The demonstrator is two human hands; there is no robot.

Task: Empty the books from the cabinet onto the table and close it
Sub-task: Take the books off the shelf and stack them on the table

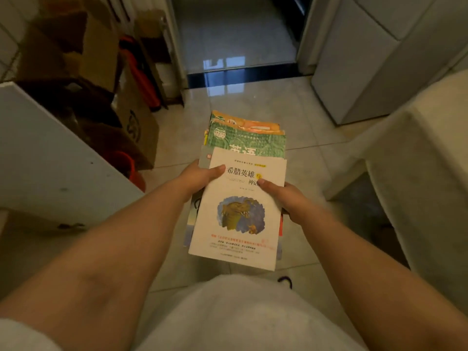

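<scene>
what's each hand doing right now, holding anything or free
Left hand: closed on the left edge of the stack of books, thumb on the white top cover.
Right hand: closed on the stack's right edge, thumb on top.

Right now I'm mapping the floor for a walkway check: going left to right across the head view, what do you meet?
White cabinet panel → cardboard boxes → left hand → white-covered book → right hand → cloth-covered furniture.
</scene>
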